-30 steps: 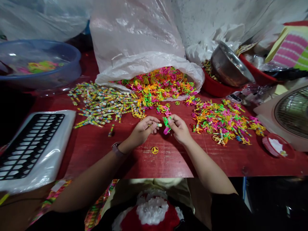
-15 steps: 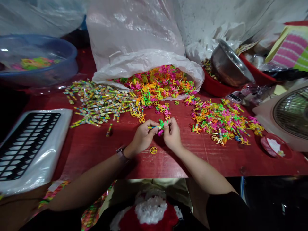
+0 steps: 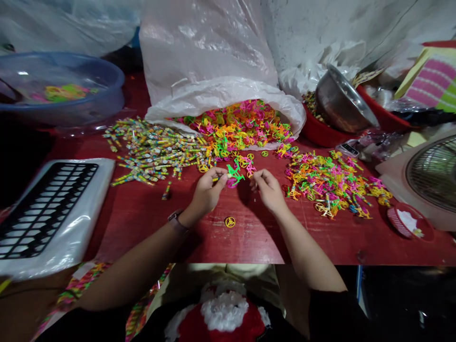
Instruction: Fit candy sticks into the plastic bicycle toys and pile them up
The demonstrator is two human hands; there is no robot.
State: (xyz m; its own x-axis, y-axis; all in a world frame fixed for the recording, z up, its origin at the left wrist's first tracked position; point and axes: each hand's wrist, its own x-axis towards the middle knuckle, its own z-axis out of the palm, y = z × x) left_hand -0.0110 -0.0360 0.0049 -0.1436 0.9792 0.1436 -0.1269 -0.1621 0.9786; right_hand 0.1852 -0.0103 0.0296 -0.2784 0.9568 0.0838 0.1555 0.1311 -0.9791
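Pinched between the thumb and fingers of my left hand is a small toy bicycle with a green frame and a pink wheel, joined to a thin candy tube that lies mostly inside the hand. To the right, apart from the toy, my right hand hovers with its fingers loosely bent and nothing visible in them. A loose yellow toy wheel lies on the red table below the hands. A single candy tube rests to the left of my left hand.
Candy tubes are heaped at left, beside a white plastic bag spilling colourful toy parts. Finished-looking toys pile up at right, near a small red basket and a fan. An abacus lies far left, below a blue basin.
My right hand has let go of the toy bicycle and drawn away to the right. My left hand still holds the toy, slightly higher in view. The whole view has shifted a little.
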